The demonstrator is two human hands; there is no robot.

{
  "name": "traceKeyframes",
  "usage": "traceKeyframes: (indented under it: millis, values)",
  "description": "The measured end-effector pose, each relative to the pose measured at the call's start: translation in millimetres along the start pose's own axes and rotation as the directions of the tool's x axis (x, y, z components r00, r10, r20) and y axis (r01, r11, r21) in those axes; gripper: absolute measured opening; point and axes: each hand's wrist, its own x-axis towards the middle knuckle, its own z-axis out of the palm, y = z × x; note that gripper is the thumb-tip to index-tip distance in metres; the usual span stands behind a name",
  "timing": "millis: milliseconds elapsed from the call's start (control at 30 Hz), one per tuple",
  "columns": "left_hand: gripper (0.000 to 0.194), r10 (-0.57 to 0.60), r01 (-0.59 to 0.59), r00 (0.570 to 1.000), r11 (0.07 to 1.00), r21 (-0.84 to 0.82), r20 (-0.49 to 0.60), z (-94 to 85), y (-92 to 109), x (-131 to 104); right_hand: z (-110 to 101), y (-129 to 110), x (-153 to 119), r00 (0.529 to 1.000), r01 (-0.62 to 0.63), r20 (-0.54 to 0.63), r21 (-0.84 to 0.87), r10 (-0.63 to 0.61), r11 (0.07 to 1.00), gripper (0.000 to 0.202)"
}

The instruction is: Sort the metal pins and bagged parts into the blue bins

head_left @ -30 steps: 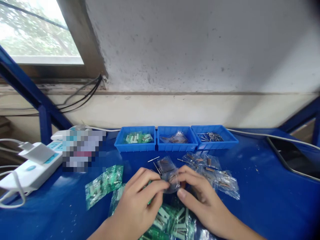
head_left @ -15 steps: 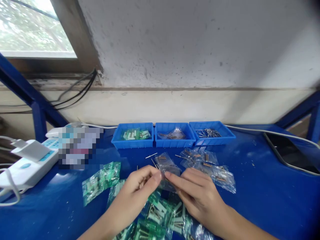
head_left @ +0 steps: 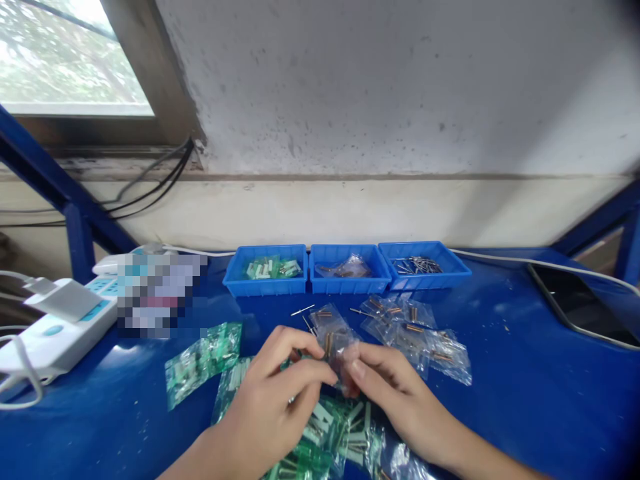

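My right hand [head_left: 393, 387] pinches a small clear plastic bag [head_left: 341, 341] between thumb and fingers, with brass-coloured pins inside it. My left hand [head_left: 287, 387] is on the bag's left side, its thumb and fingers apart; whether a fingertip touches the plastic is unclear. Just behind lies another clear bag [head_left: 324, 313] with brass-coloured pins, beside loose silver rivets [head_left: 303, 311]. Below my hands is a pile of green-tinted bags [head_left: 320, 427] holding white plugs and screws, partly hidden by my left hand. More clear bags [head_left: 415, 333] lie right of my hands.
Three blue bins stand along the wall: the left bin [head_left: 265, 288] with green bags, the middle bin [head_left: 350, 287] with clear bags, the right bin [head_left: 425, 283] with rivets. A power strip [head_left: 75, 327] is left, a phone [head_left: 580, 303] right. A green bag [head_left: 203, 360] lies left.
My hands were close together, fingertips pinched at the bag. Now the left fingers have spread apart, and the right hand has turned, thumb up, with the bag showing between the hands.
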Motion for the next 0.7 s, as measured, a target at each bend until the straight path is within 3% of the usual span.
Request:
traceKeyframes:
  millis: [100,200,267,333,400,500,600,700]
  values:
    - [0.028,-0.028,0.024,0.997,0.999,0.043,0.078,3.0,3,-1,2,6,3,0.997,-0.03,-0.069,-0.064,0.025,0.998,0.03]
    - [0.018,-0.193,0.196,0.967,0.981,-0.002,0.165,1.9,3,1,0,11,4,0.982,0.092,-0.135,-0.276,-0.133,0.957,0.02]
    - [0.015,-0.328,0.359,0.916,0.927,-0.105,0.231,-0.6,2,3,-2,14,3,0.942,0.237,-0.108,-0.453,-0.316,0.86,0.017]
    - [0.026,-0.455,0.514,0.848,0.829,-0.219,0.27,-2.6,0,3,-5,16,1,0.882,0.362,-0.035,-0.587,-0.469,0.724,0.02]
    - [0.037,-0.555,0.629,0.776,0.712,-0.313,0.299,-3.6,-2,4,-7,18,0,0.836,0.434,0.033,-0.651,-0.548,0.623,0.024]
    - [0.035,-0.62,0.723,0.689,0.545,-0.425,0.376,-4.3,-2,7,-9,19,-1,0.785,0.491,0.065,-0.671,-0.616,0.555,0.029]
    - [0.025,-0.613,0.735,0.669,0.456,-0.502,0.421,-5.4,2,12,-11,18,0,0.739,0.513,0.058,-0.695,-0.671,0.505,0.031]
    - [0.024,-0.598,0.727,0.68,0.476,-0.495,0.423,-4.5,3,13,-11,17,-1,0.714,0.527,0.07,-0.71,-0.696,0.468,0.033]
